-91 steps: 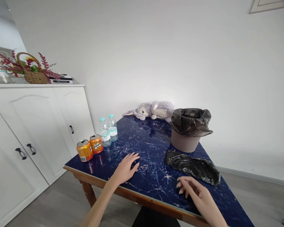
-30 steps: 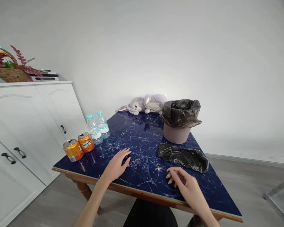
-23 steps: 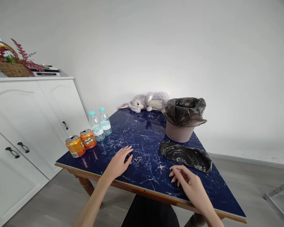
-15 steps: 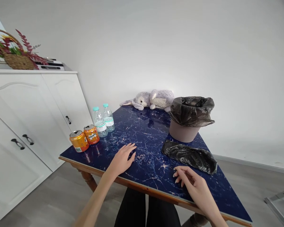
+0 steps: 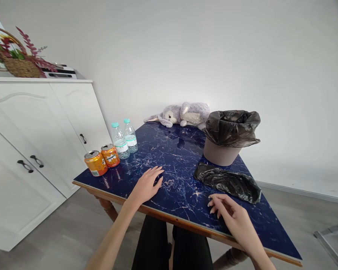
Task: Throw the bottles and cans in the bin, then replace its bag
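Note:
My left hand point(image 5: 147, 185) rests on the blue marbled table point(image 5: 174, 150) near its front edge, fingers stretched out and holding nothing. My right hand point(image 5: 230, 214) lies on its side at the front right, fingers loosely curled but apart, with nothing in them. Just beyond it is a folded black plastic bag point(image 5: 228, 182). Behind that stands a bin point(image 5: 221, 153) lined with a black bag point(image 5: 233, 131) folded over its rim. To the left are two orange soda cans point(image 5: 96, 164) point(image 5: 110, 155) and two clear bottles with teal caps point(image 5: 120, 141) point(image 5: 131, 137).
A grey plush rabbit point(image 5: 183, 113) lies at the table's far edge by the wall. White cabinets point(image 5: 39, 135) stand on the left, with a flower basket point(image 5: 21, 67) on top. A metal frame point(image 5: 331, 240) is on the floor at right.
The camera view has shifted slightly, so the table scene sits a little higher and further right. Both hands keep nearly the same pose and place on the table.

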`<state>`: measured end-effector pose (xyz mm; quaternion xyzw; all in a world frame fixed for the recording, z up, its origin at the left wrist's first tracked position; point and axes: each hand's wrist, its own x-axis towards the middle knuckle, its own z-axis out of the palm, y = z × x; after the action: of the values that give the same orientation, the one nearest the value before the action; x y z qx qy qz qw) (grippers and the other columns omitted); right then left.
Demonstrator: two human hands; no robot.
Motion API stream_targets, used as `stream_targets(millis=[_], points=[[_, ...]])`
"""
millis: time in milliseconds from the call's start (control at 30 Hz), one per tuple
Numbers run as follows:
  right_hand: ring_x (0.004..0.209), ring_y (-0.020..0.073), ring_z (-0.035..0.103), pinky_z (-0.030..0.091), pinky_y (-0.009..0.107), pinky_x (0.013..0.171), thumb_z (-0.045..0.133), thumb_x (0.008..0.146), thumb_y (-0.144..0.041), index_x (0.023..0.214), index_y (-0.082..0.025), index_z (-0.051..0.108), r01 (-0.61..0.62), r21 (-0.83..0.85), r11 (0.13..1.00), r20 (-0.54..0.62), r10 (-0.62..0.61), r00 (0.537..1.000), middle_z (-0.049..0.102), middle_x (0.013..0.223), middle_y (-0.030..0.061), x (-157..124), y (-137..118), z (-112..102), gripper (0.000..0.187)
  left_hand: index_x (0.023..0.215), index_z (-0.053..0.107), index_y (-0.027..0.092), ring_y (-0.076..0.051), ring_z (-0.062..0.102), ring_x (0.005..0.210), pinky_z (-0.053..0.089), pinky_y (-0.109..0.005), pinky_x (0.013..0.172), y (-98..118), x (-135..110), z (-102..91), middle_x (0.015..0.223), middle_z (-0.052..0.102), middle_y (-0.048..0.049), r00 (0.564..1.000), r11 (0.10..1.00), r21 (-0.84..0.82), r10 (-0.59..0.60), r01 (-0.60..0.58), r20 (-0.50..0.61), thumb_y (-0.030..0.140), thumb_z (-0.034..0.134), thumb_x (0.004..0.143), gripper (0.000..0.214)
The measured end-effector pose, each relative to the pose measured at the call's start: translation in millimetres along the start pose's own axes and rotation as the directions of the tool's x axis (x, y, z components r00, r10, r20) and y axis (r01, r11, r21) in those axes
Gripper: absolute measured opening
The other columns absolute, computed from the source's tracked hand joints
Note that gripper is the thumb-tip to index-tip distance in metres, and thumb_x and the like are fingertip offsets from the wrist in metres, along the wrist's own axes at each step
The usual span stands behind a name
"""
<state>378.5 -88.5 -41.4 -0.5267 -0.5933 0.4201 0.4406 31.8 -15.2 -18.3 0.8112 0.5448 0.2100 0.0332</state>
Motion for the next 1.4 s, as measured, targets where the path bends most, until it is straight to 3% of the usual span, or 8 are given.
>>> stream_targets(millis=[633,833,1067,1400], points=[[0.085,0.023,0.07,0.055,0.031,0.072,0.056,0.101,-0.068,0.117,-0.021,0.07,0.011,0.019,1.0,-0.005,-0.011,1.0,0.077,0.102,0.0107,1.3,-2.4,1.8,0.051,0.146,0.063,0.024,-0.027,0.047,0.154,0.038,-0.05,0.129,3.5,5.5,-3.6,0.16,0.056,-0.006,1.0,1.0,-0.013,-0.007,0.007,-0.004,0.044,0.042,0.11,0.046],[0.079,0.0224,0.068,0.054,0.031,0.067,0.053,0.101,-0.071,0.116,-0.02,0.069,0.033,-0.018,0.999,-0.029,-0.033,0.999,0.076,0.098,0.0109,4.0,-5.8,4.0,0.055,0.144,0.064,0.026,-0.027,0.049,0.152,0.038,-0.05,0.129,0.3,6.9,-1.6,0.158,0.059,-0.0056,0.998,0.999,-0.023,0.029,-0.031,-0.048,0.043,0.043,0.109,0.044],[0.076,0.021,0.068,0.053,0.03,0.065,0.053,0.101,-0.069,0.116,-0.022,0.069,0.016,-0.06,0.998,-0.042,-0.019,0.999,0.076,0.095,0.009,5.9,-4.4,4.2,0.052,0.147,0.062,0.026,-0.027,0.046,0.154,0.037,-0.05,0.13,3.0,5.7,-5.4,0.161,0.055,-0.0051,1.0,1.0,-0.026,-0.002,0.002,0.005,0.046,0.04,0.111,0.047],[0.073,0.0215,0.069,0.055,0.03,0.063,0.055,0.1,-0.07,0.117,-0.021,0.07,0.023,-0.093,0.995,-0.076,-0.03,0.997,0.076,0.092,0.0099,5.5,-1.4,5.2,0.054,0.147,0.062,0.027,-0.027,0.046,0.154,0.036,-0.05,0.131,0.5,5.0,-0.3,0.161,0.055,-0.005,1.0,0.999,-0.048,0.001,-0.002,-0.021,0.044,0.041,0.111,0.046]])
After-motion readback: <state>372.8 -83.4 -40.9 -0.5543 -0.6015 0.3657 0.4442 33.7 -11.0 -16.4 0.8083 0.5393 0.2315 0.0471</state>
